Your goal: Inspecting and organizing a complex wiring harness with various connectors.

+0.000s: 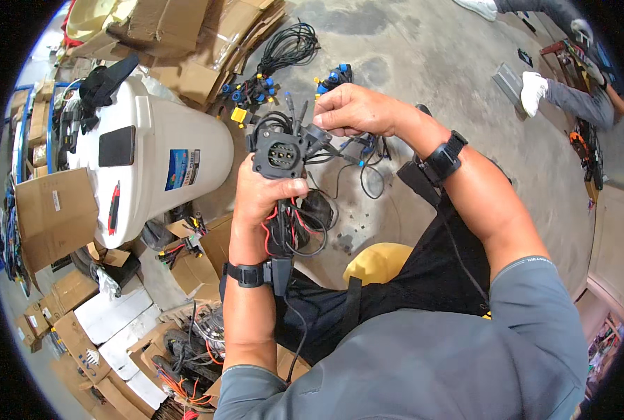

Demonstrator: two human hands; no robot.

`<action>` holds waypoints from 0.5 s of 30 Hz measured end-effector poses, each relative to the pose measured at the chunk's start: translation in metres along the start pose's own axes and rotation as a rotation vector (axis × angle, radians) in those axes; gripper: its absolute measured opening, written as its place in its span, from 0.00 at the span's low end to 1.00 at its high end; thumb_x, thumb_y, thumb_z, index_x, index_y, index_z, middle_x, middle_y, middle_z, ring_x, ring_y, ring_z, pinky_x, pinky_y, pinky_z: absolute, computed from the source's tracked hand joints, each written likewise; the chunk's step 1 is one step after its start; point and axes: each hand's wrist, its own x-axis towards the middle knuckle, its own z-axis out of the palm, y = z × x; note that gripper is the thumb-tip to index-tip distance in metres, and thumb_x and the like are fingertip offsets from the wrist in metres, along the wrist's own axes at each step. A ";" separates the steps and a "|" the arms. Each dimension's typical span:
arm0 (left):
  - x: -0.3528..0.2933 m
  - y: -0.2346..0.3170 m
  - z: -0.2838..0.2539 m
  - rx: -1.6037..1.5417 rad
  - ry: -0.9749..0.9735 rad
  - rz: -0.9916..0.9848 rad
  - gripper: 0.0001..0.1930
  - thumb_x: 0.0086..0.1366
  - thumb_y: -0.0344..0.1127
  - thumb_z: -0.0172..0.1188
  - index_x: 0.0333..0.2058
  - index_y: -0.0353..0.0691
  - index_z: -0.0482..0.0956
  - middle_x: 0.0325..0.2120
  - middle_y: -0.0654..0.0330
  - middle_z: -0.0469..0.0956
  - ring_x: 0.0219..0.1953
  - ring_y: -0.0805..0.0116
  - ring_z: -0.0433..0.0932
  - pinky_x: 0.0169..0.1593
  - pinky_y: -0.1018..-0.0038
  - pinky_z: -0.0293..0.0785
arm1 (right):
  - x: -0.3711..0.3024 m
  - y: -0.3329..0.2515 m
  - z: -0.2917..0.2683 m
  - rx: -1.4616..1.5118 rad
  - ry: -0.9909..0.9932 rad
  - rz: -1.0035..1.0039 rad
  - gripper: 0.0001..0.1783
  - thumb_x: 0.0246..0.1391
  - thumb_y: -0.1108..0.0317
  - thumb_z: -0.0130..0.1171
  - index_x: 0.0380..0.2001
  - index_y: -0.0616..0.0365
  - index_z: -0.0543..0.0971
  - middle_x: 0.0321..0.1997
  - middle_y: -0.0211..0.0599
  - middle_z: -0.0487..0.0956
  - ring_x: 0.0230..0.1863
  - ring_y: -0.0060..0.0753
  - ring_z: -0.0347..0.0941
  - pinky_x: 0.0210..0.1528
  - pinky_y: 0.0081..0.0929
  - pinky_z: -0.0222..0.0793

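My left hand (254, 194) holds a black square multi-pin connector (282, 155) with its thumb laid across the lower edge. The connector's pin face is turned up, and black cables bunch around it. Red and black wires (291, 227) hang below that hand. At the connector's upper right my right hand (354, 110) is closed, thumb and fingers pinched together beside a round black part (316, 135). What lies between those fingertips is hidden. Thin cables with blue-ringed plugs (362, 162) trail to the right under my right hand.
A large white plastic bin (151, 140) stands to the left, with a dark phone-like slab (117, 146) and a red pen (114, 208) on it. Cable coils (287, 49) lie on the floor ahead, near stacked cardboard (179, 42). Another person's leg (571, 98) is at the far right.
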 end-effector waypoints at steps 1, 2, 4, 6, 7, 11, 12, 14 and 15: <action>0.000 0.003 0.002 -0.069 -0.022 0.006 0.22 0.39 0.37 0.77 0.32 0.34 0.77 0.22 0.62 0.78 0.22 0.73 0.75 0.27 0.77 0.73 | 0.000 0.000 0.000 0.004 0.003 0.001 0.11 0.60 0.62 0.57 0.28 0.57 0.76 0.18 0.18 0.66 0.17 0.09 0.55 0.18 0.14 0.48; 0.001 0.005 0.005 -0.123 -0.005 0.040 0.23 0.40 0.38 0.77 0.32 0.33 0.76 0.21 0.58 0.78 0.20 0.69 0.77 0.26 0.75 0.73 | -0.002 -0.003 0.000 0.004 0.005 -0.002 0.11 0.60 0.62 0.56 0.28 0.57 0.76 0.18 0.18 0.66 0.17 0.10 0.55 0.18 0.14 0.49; -0.001 0.001 0.002 -0.180 -0.014 0.070 0.24 0.40 0.38 0.76 0.33 0.33 0.76 0.22 0.57 0.78 0.21 0.67 0.77 0.25 0.74 0.73 | 0.001 -0.001 -0.002 0.027 -0.020 -0.018 0.10 0.60 0.63 0.56 0.29 0.59 0.76 0.18 0.18 0.67 0.18 0.11 0.58 0.19 0.14 0.49; -0.006 -0.001 0.006 -0.371 -0.019 0.134 0.28 0.42 0.38 0.75 0.40 0.31 0.73 0.24 0.55 0.76 0.22 0.62 0.76 0.25 0.72 0.72 | 0.004 0.006 0.001 0.041 -0.019 -0.013 0.10 0.59 0.64 0.56 0.30 0.59 0.77 0.19 0.19 0.67 0.19 0.11 0.59 0.20 0.13 0.51; -0.008 -0.001 0.009 -0.371 -0.022 0.132 0.28 0.42 0.38 0.75 0.40 0.31 0.73 0.24 0.55 0.76 0.22 0.62 0.76 0.25 0.72 0.72 | 0.005 0.008 0.001 0.053 -0.022 -0.007 0.09 0.59 0.64 0.57 0.31 0.60 0.77 0.20 0.20 0.68 0.20 0.11 0.61 0.21 0.13 0.52; -0.006 0.001 0.011 -0.543 -0.055 0.144 0.33 0.46 0.44 0.74 0.46 0.32 0.70 0.29 0.54 0.75 0.23 0.62 0.74 0.32 0.67 0.71 | 0.002 0.015 0.001 -0.256 -0.059 -0.242 0.13 0.59 0.62 0.58 0.36 0.63 0.77 0.26 0.25 0.75 0.26 0.18 0.66 0.29 0.23 0.64; -0.005 0.002 0.008 -0.509 -0.036 0.127 0.33 0.46 0.44 0.74 0.46 0.32 0.70 0.29 0.54 0.75 0.23 0.62 0.74 0.32 0.67 0.71 | 0.001 0.012 0.005 -0.253 -0.067 -0.245 0.13 0.59 0.62 0.58 0.36 0.63 0.77 0.26 0.25 0.75 0.26 0.18 0.66 0.29 0.23 0.64; -0.001 0.003 0.001 -0.425 0.004 0.136 0.31 0.49 0.45 0.73 0.46 0.32 0.71 0.29 0.54 0.76 0.22 0.63 0.74 0.30 0.68 0.72 | 0.000 0.003 0.015 -0.261 0.018 -0.052 0.14 0.57 0.60 0.59 0.35 0.62 0.78 0.25 0.25 0.74 0.26 0.18 0.65 0.30 0.24 0.63; 0.002 0.002 -0.001 -0.422 0.009 0.139 0.31 0.49 0.45 0.73 0.46 0.32 0.71 0.29 0.54 0.76 0.22 0.63 0.74 0.30 0.68 0.72 | -0.003 -0.003 0.019 -0.261 0.013 -0.056 0.14 0.57 0.60 0.59 0.35 0.62 0.78 0.25 0.25 0.74 0.26 0.18 0.65 0.30 0.24 0.63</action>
